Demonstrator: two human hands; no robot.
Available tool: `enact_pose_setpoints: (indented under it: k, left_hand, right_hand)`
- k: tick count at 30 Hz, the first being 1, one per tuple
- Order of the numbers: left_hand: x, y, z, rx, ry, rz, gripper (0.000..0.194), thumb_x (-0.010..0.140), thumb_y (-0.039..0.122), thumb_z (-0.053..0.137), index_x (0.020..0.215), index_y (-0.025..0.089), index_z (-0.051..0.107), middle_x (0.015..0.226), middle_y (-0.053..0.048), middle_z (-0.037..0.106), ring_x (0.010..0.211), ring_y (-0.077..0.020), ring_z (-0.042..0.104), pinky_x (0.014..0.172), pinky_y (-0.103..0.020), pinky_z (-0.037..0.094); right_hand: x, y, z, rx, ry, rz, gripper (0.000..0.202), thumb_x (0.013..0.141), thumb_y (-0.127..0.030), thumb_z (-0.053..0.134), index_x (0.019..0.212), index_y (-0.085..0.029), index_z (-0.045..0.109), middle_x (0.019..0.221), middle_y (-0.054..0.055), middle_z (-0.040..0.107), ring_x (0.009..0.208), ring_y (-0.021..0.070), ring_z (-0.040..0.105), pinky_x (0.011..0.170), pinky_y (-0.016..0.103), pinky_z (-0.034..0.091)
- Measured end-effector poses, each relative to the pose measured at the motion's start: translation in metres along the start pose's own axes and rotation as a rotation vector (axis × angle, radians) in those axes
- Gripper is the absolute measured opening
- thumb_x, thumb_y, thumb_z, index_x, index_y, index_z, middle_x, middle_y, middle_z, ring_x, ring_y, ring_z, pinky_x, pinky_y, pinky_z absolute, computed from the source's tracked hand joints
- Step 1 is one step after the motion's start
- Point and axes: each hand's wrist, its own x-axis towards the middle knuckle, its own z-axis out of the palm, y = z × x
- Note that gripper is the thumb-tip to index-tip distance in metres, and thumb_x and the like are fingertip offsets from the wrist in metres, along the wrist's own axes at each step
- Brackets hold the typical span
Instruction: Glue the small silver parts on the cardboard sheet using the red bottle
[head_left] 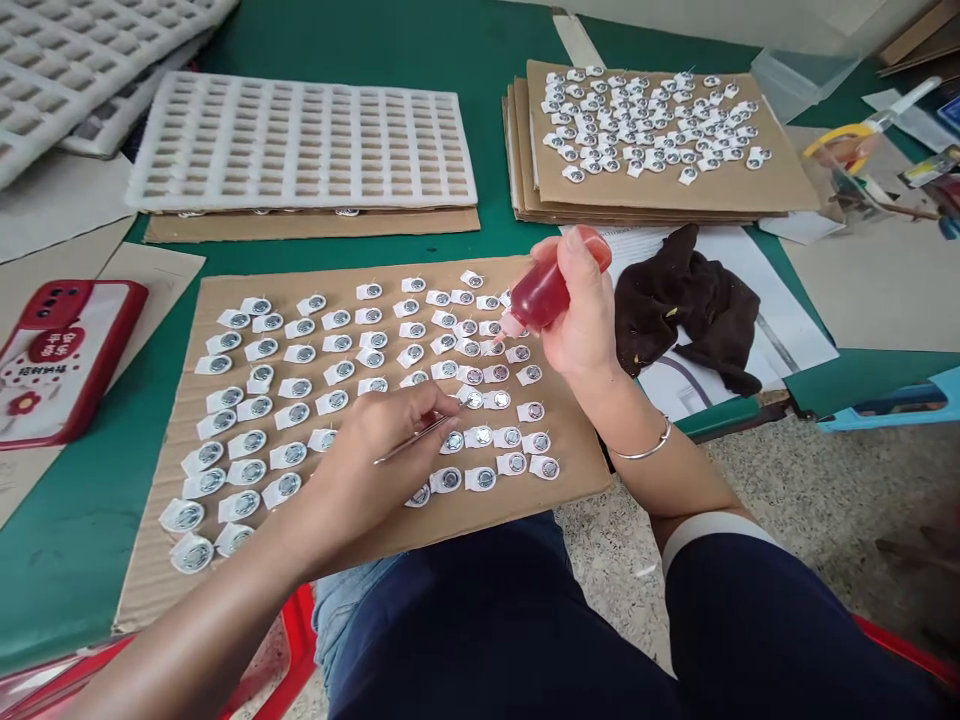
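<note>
A sheet of brown cardboard carries loose rows of small round silver-and-white pieces, each on a white tab. My right hand grips a squeeze bottle of red liquid, tilted nozzle-down to the left, just over the pieces at the right side. A few pieces below it, such as one reddish piece, show a red tint. My left hand is closed around a thin metal rod; its working tip is close to the pieces and hard to make out.
Behind are a white foam tray on cardboard and a cardboard stack bearing more pieces. A red-cased phone lies left; a dark cloth, yellow-handled scissors and a blue-handled item are right.
</note>
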Motion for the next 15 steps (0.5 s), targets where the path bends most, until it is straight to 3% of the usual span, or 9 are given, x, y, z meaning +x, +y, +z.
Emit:
enact_pose_setpoints:
  k: [7,15]
  left_hand:
    - [0.0002,-0.0019,0.0023,0.02,-0.006,0.019,0.016,0.08,0.02,0.049,0.092,0.02,0.06,0.088,-0.001,0.066,0.077,-0.0153,0.061,0.065,-0.024,0.046]
    - [-0.0015,0.0012,0.0019,0.039,0.013,0.14,0.017,0.082,0.015,0.046,0.094,0.021,0.058,0.09,-0.001,0.064,0.076,-0.0143,0.06,0.067,-0.025,0.045]
  right_hand:
    - [-0.005,-0.0022,0.0034,0.063,-0.034,0.017,0.032,0.08,-0.055,0.044,0.077,-0.024,0.047,0.055,-0.006,0.041,0.042,0.0104,0.053,0.032,0.023,0.031]
    - [-0.0047,0.0002,0.005,-0.056,-0.026,-0.004,0.034,0.082,-0.058,0.038,0.079,-0.025,0.045,0.054,-0.005,0.045,0.052,0.0134,0.059,0.04,0.025,0.043]
